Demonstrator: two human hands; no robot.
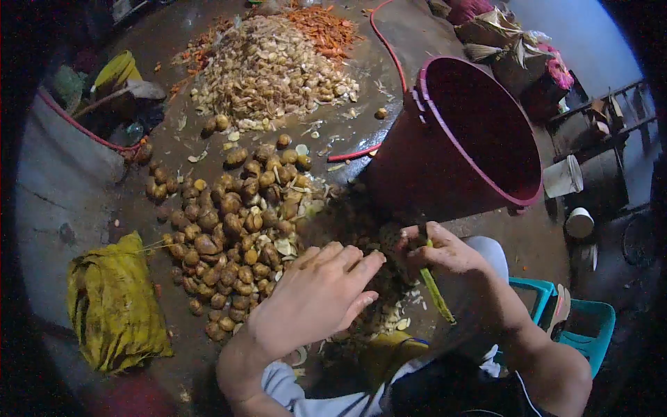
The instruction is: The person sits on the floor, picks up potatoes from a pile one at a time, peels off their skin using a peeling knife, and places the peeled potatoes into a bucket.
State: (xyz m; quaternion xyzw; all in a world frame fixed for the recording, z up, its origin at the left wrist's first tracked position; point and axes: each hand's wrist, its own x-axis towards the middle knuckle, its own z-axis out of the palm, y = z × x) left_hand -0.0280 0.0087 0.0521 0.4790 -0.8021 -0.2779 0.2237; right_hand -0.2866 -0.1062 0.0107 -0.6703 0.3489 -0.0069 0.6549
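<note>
My left hand (316, 288) is held over the right side of a heap of brown round vegetables (229, 236), palm down, its fingers stretched out and holding nothing. To its right, below the big tub, my right hand (445, 250) is closed around a thin yellow-green strip (436, 295) that hangs down from the fingers. Pale peelings (285, 247) lie among the vegetables near my left hand. The ground between and beneath my hands is dark and hard to make out.
A large dark red tub (438, 160) leans at the right of centre. Behind are a pale heap (267, 69), orange pieces (319, 31) and a red hose (389, 42). A yellow sack (118, 306) lies left, teal plastic (590, 333) at lower right, a white cup (579, 222) beyond.
</note>
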